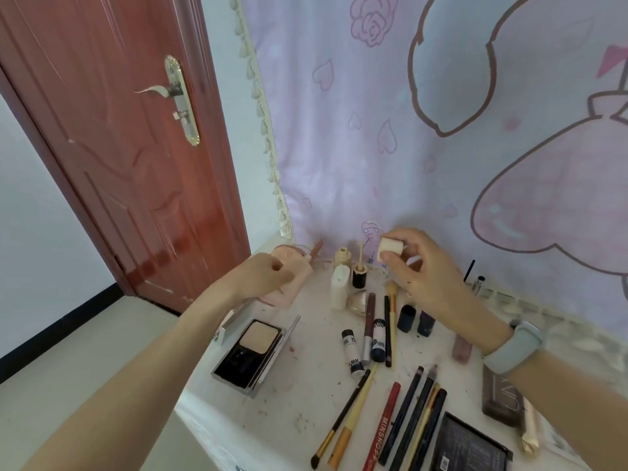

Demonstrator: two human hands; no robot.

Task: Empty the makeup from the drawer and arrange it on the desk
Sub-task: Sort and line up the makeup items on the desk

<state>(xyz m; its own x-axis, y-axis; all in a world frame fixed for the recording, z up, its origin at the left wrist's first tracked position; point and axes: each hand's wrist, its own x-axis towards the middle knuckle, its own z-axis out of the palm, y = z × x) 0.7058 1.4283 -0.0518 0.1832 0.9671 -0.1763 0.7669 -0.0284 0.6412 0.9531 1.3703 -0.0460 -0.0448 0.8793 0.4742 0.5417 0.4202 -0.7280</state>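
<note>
My right hand (426,270) pinches a small cream-coloured cap or block (390,249) above the back of the white desk (306,396). My left hand (268,277) grips a pale pink container (295,280) at the desk's back left. Below my hands stand a white tube (339,288), a cream bottle (342,255) and an open dark vial with its wand (359,275). An open powder compact (253,351) lies at the front left. Several pencils and brushes (401,423) lie in a row near the front edge.
A pink cartoon curtain (441,130) hangs behind the desk. A red door (119,147) stands to the left. Small tubes (351,355), dark caps (406,317), a brown palette (503,399) and a black box (469,447) crowd the desk's right side.
</note>
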